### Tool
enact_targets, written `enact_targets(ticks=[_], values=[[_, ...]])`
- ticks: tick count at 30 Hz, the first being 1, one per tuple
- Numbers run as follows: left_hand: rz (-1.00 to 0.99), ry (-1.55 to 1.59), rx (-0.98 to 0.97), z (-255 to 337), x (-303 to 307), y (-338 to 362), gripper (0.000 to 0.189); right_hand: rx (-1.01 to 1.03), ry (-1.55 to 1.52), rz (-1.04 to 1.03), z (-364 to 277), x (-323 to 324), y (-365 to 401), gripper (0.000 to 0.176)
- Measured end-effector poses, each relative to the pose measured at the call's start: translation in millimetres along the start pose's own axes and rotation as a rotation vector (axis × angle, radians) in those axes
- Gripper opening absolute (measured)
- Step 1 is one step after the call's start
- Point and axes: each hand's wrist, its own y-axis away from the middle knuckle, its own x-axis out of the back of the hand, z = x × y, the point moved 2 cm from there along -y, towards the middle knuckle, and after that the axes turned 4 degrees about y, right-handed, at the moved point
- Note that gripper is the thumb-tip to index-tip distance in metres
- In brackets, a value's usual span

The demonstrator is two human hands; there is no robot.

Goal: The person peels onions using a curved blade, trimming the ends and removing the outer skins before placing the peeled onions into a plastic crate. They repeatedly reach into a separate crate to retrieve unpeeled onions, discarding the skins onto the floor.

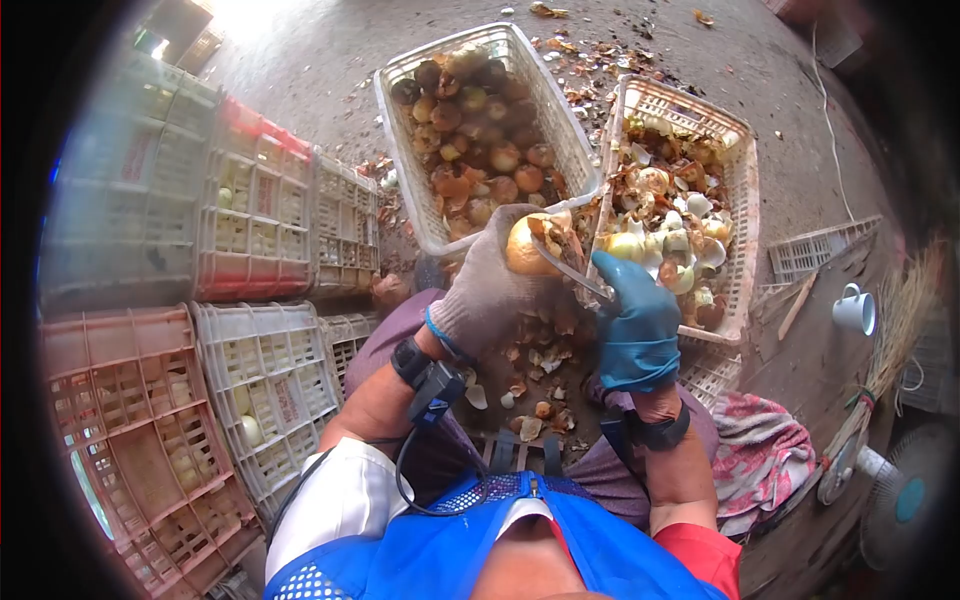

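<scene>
My left hand, in a grey knit glove, is closed around a brown-skinned onion. In my right hand, in a blue rubber glove, is the handle of a knife. Its blade lies against the right side of the onion, where loose skin hangs. Just beyond my left hand stands a white crate of unpeeled onions. To the right, close to my right hand, a second white crate holds skins and pale onion scraps.
Stacked crates with peeled onions, among them a pink crate and a white crate, line my left. At right are a mug, a fan, a towel and a straw broom. Skins litter the floor.
</scene>
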Motion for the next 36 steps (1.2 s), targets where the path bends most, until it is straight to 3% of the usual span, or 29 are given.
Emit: enact_targets(ticks=[2,8,11,14,17,23,29,32,36], values=[[0.021,0.138,0.055,-3,3,-2,0.071,-0.053,-0.020,-0.011,1,3,2,0.044],[0.023,0.092,0.012,0,6,-5,0.074,-0.097,-0.047,-0.067,6,1,5,0.045],[0.031,-0.011,-0.028,-20,16,-10,0.081,-0.029,-0.037,0.027,16,-5,10,0.045],[0.033,0.032,0.028,-9,12,-8,0.092,-0.066,-0.104,-0.028,17,-4,11,0.046],[0.016,-0.136,-0.030,-7,17,-8,0.096,-0.018,-0.116,0.024,18,-8,13,0.046],[0.008,-0.126,-0.042,-11,17,-9,0.101,-0.042,-0.092,0.051,17,-9,14,0.045],[0.015,-0.150,-0.025,-7,17,-7,0.100,-0.032,-0.097,0.019,22,-12,15,0.043],[0.008,-0.360,-0.142,8,14,-5,0.097,-0.152,-0.111,-0.160,19,-5,14,0.042],[0.023,-0.156,-0.006,10,7,-2,0.085,-0.137,-0.005,-0.081,12,1,12,0.043]])
